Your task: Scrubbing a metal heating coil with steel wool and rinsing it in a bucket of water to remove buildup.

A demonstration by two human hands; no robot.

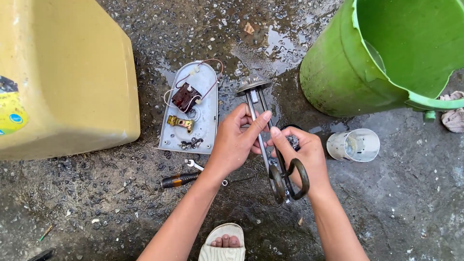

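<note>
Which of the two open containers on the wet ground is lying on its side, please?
The small white cup, right of the right hand, lies on its side, its mouth facing left. The big green bucket is far larger.

Wet, gritty concrete ground (401, 203), puddles (285, 43) near top, flat daylight.

The heating element (282, 169) is dull, tarnished metal with shiny rods. The ground (396, 193) is rough, wet concrete. The bucket (357, 63) is smooth green plastic; the plate (205, 106) is matt grey metal.
</note>
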